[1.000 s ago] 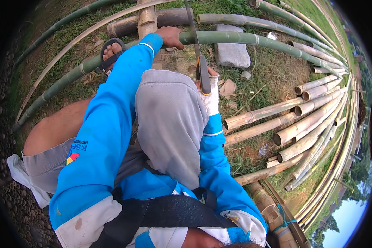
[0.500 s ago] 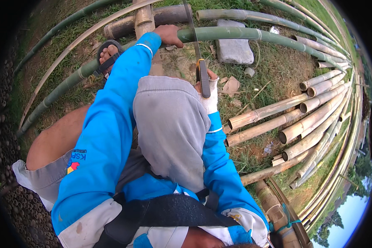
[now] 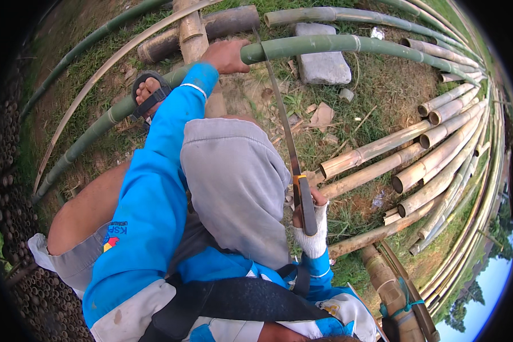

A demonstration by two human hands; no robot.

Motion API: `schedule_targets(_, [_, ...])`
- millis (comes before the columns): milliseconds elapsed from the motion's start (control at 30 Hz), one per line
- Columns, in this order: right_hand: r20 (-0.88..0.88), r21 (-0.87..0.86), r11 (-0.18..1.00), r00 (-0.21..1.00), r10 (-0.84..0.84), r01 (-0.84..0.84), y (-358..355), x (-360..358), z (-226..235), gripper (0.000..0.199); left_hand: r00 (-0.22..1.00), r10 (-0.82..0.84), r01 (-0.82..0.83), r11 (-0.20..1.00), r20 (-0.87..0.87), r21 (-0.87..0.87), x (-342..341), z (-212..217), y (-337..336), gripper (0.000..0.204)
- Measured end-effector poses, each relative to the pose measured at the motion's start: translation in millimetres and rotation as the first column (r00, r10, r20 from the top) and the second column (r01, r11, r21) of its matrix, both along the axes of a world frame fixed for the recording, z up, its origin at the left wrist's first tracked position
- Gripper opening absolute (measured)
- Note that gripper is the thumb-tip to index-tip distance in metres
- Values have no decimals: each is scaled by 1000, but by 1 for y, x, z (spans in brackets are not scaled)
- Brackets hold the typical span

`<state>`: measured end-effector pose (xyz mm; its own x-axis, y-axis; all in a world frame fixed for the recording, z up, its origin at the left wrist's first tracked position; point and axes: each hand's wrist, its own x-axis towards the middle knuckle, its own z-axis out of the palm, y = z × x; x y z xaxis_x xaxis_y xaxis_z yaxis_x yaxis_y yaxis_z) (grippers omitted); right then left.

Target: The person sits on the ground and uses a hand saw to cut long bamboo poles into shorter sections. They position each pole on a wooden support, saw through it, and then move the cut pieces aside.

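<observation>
A long green bamboo pole (image 3: 319, 44) runs across the view and under my sandalled foot (image 3: 150, 94). My left hand (image 3: 226, 56), bare, is closed round the pole at the upper middle. Just right of it, the far part of a hand saw's blade (image 3: 279, 91) crosses the pole and touches it. My right hand (image 3: 310, 225), in a white fingerless glove, grips the saw's dark handle (image 3: 306, 205) beside my raised knee. Most of its fingers are hidden behind the handle.
A grey stone block (image 3: 324, 67) sits under the pole. Several cut bamboo poles (image 3: 422, 165) lie at the right. A short thick bamboo piece (image 3: 231, 21) and an upright-running post (image 3: 192, 34) cross at the top. Bundled bamboo ends (image 3: 45, 296) fill the lower left.
My right hand has pulled the saw back toward my body, so its handle is lower and the blade's far part now lies on the pole. My left hand keeps its hold.
</observation>
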<state>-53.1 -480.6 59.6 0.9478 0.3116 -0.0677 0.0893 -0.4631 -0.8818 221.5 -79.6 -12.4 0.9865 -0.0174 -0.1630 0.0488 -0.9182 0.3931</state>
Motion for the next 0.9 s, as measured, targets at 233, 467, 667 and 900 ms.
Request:
schedule_targets(233, [230, 125, 992, 973, 5, -34, 144, 222, -56, 60, 995, -9, 6, 999, 94, 33, 7, -4, -9, 71])
schedule_targets(467, [82, 72, 996, 996, 41, -47, 69, 104, -23, 57, 987, 52, -60, 997, 152, 49, -12, -7, -16, 68])
schedule_targets(667, [106, -139, 987, 990, 98, -83, 7, 14, 11, 59, 982, 54, -65, 996, 178, 57, -18, -14, -12, 66])
schedule_targets(900, [237, 203, 979, 971, -21, -28, 149, 230, -56, 56, 994, 57, -65, 994, 93, 86, -5, 6, -30, 67])
